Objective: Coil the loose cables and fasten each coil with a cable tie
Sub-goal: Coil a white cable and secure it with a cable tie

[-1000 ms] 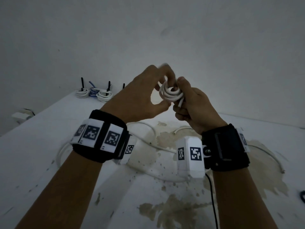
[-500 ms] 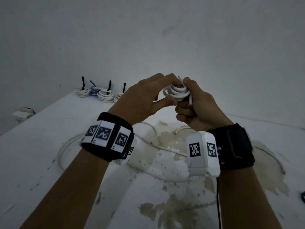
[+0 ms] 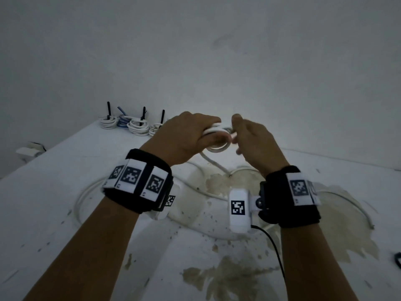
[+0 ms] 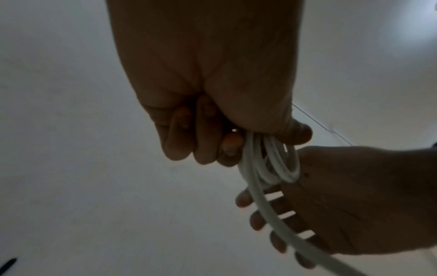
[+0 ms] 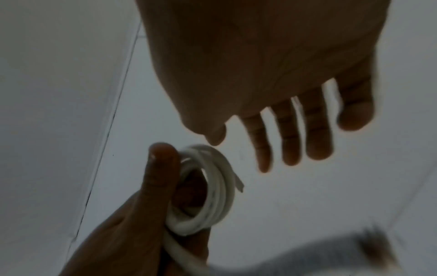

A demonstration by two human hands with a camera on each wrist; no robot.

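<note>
A small coil of white cable (image 3: 219, 146) is held up above the table. My left hand (image 3: 213, 135) grips it, thumb across the loops and fingers curled round them (image 4: 279, 164). A loose tail (image 3: 213, 162) hangs from the coil toward the table. My right hand (image 3: 238, 137) hovers just right of the coil with its fingers (image 5: 290, 134) straight and spread, holding nothing. In the right wrist view the coil (image 5: 212, 196) sits under the left thumb (image 5: 160, 168), its cut end sticking out.
Several tied coils (image 3: 138, 127) with upright black cable ties stand at the table's far left corner. A long loose white cable (image 3: 86, 192) loops across the stained white table (image 3: 54, 213) below my wrists. A dark object (image 3: 398, 259) lies at the right edge.
The right hand has let go of the coil and spread its fingers. The left hand now grips the coil alone, and both hands have dropped a little lower.
</note>
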